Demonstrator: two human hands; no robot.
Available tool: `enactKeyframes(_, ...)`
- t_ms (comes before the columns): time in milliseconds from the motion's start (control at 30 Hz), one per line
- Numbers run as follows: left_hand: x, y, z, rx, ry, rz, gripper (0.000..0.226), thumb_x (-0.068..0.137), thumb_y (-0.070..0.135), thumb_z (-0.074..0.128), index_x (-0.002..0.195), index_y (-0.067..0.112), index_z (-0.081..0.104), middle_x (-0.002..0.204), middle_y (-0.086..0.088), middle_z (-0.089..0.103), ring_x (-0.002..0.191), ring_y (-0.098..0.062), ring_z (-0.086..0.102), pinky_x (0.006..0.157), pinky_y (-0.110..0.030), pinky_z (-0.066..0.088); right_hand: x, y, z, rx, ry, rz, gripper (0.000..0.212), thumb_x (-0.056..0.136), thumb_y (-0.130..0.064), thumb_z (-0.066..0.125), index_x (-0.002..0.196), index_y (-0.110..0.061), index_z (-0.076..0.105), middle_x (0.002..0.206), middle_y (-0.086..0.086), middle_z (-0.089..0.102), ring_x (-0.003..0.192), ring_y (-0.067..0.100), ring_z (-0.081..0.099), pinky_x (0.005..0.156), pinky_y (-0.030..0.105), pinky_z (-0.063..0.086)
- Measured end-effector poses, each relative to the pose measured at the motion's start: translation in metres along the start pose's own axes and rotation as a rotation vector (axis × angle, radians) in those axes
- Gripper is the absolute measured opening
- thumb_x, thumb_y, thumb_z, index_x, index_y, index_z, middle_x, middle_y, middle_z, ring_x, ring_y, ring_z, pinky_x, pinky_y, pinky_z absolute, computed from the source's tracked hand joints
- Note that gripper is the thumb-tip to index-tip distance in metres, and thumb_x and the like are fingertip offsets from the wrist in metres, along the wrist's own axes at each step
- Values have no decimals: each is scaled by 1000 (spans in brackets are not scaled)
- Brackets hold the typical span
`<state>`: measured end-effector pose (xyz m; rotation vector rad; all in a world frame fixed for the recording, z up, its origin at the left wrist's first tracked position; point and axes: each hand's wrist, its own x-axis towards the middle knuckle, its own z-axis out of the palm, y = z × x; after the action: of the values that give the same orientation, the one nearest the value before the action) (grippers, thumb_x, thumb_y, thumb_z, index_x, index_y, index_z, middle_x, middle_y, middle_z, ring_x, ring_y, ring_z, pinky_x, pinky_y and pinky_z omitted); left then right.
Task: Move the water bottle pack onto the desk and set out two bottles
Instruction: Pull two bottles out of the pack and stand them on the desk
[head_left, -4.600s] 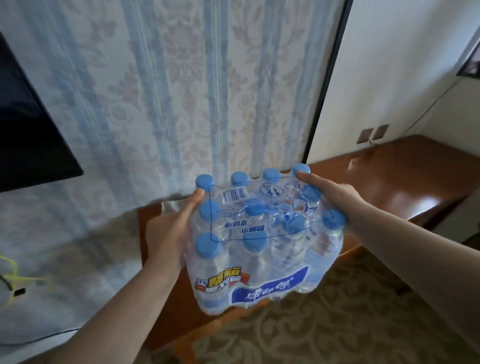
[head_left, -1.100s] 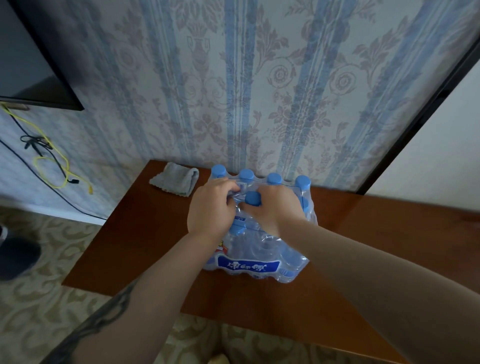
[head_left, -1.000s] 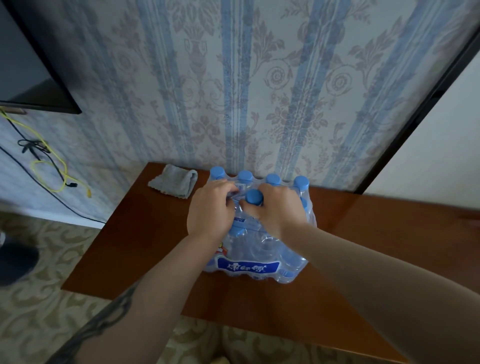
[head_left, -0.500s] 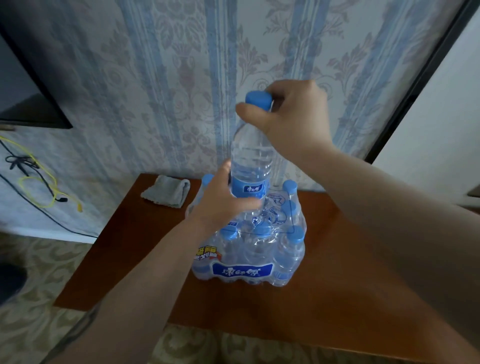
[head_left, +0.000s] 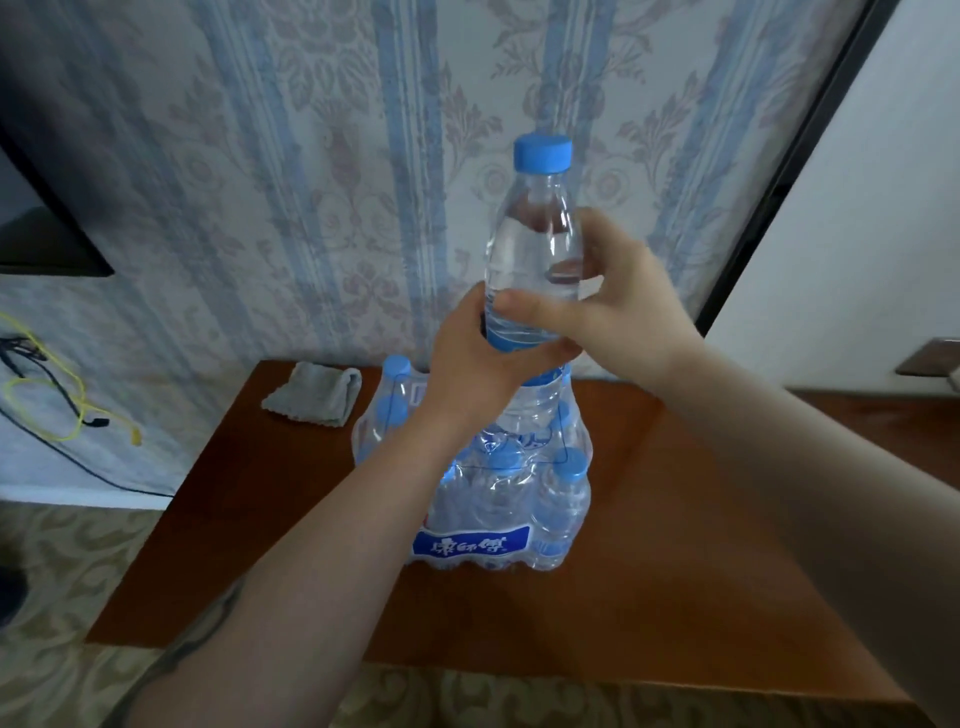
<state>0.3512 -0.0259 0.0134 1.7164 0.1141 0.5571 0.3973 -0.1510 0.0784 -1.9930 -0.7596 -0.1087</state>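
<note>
The shrink-wrapped water bottle pack (head_left: 498, 499) with blue caps stands on the brown wooden desk (head_left: 649, 597), near the wall. Above it I hold one clear water bottle (head_left: 535, 244) with a blue cap, upright and lifted free of the pack. My left hand (head_left: 467, 364) wraps around the bottle's lower part from the left. My right hand (head_left: 618, 306) grips its middle from the right, thumb across the front. The bottle's bottom end is hidden behind my hands.
A folded grey cloth (head_left: 314, 392) lies on the desk's far left corner beside the pack. A dark screen (head_left: 47, 228) hangs on the patterned wall at left, with yellow and black cables (head_left: 57, 405) below. Patterned carpet lies beneath the desk's front edge.
The pack went from my hands onto the desk. One bottle came out and rose above it. My right hand slid from the cap down to the bottle's middle.
</note>
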Motion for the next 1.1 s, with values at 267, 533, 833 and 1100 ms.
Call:
enactKeyframes(267, 14, -14, 23, 456, -349, -27, 71, 66, 35, 84, 130, 28, 53, 134, 4, 57, 124, -9, 51, 94, -24, 39, -32, 55, -48, 41, 385, 194, 67, 51, -52, 81, 109, -21, 67, 89, -16, 70, 73, -4, 63, 68, 29, 57)
enactKeyframes(533, -39, -76, -17, 767, -53, -25, 16, 89, 17, 61, 102, 20, 69, 103, 2, 65, 85, -9, 56, 70, -20, 41, -69, 140, -14, -54, 220, 515, 57, 48, -46, 87, 97, -32, 61, 84, -14, 70, 77, 3, 67, 64, 30, 57)
enactKeyframes(833, -43, -78, -19, 950, -171, -118, 35, 96, 17, 46, 129, 23, 54, 101, -3, 70, 75, -19, 61, 54, -20, 35, -79, 189, 36, -12, 16, 735, 53, 56, -14, 90, 96, -29, 57, 82, -16, 65, 74, -3, 60, 51, 15, 41)
enactKeyframes(1100, -33, -68, -32, 654, -420, -296, 14, 89, 37, 58, 93, 26, 66, 90, 7, 69, 85, -13, 64, 75, -31, 49, -65, 186, 26, -57, -119, 856, 69, 65, 5, 79, 123, -19, 52, 114, 5, 64, 102, 25, 60, 75, 34, 51)
